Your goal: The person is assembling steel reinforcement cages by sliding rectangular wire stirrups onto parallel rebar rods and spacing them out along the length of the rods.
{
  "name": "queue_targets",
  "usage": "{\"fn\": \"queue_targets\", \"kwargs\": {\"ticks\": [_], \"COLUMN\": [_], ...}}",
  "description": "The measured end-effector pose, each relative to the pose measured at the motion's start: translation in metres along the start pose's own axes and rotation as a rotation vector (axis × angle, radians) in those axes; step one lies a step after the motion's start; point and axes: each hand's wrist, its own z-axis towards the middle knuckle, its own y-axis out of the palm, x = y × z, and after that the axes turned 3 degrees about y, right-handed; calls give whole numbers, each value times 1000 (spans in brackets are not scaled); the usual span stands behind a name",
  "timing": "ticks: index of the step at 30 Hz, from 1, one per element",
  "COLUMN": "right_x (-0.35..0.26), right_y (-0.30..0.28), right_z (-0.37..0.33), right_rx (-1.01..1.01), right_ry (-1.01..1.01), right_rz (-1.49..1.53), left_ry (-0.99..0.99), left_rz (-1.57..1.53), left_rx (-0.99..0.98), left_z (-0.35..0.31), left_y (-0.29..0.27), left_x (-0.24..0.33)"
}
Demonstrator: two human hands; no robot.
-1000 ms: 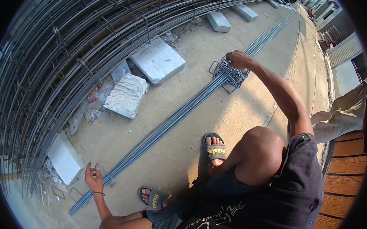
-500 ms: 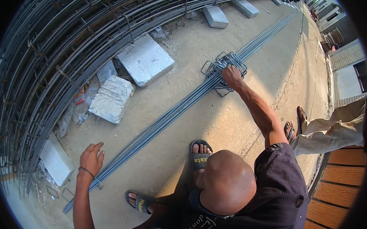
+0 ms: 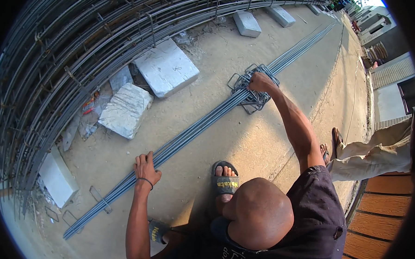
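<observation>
A long bundle of ribbed steel rods (image 3: 196, 124) runs diagonally along the ground from lower left to upper right. Around its middle is a cluster of bent square wire stirrups (image 3: 254, 103). On that cluster my right hand (image 3: 261, 82) is closed, gripping stirrups; its fingertips are partly hidden. My left hand (image 3: 146, 169), with a dark band at the wrist, is over the nearer half of the bundle. Its fingers are apart and bent slightly downward; whether they touch the rods I cannot tell. Toward the near end, a single stirrup (image 3: 100, 200) sits around the rods.
Stacked rebar cages (image 3: 80, 73) curve along the left and top. Beside them lie a large pale block (image 3: 166, 70), a rough broken block (image 3: 126, 110) and a tilted white block (image 3: 58, 178). At right, another person's trouser leg (image 3: 373, 153) stands near brown slatted panels (image 3: 379, 225).
My left hand has moved up and right, from beside the near end to over the rods. My right hand has shifted slightly left and stays on the stirrups.
</observation>
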Motion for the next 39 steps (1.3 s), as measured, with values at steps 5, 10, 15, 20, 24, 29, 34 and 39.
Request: {"fn": "queue_targets", "kwargs": {"ticks": [5,10,15,20,24,29,34,39], "right_x": [-56,-48,-47,-62,-51,-84,-198,-291], "right_y": [1,24,59,82,70,60,88,106], "right_z": [-28,-82,-115,-150,-140,-126,-164,-195], "right_rx": [15,337,567,641,382,135,-46,-325], "right_ry": [-63,49,37,244,362,217,-48,-92], "right_rz": [-12,153,330,418,581,702,935,1239], "left_ry": [13,-4,3,8,-12,-3,-11,-73], "left_rz": [112,69,21,24,-66,-133,-145,11], "left_rx": [59,105,84,93,25,-70,-63,-173], "left_z": [6,11,13,14,18,23,21,21], "left_y": [10,22,29,32,26,16,14,8], "left_x": [0,0,0,-1,-2,-4,-9,-3]}}
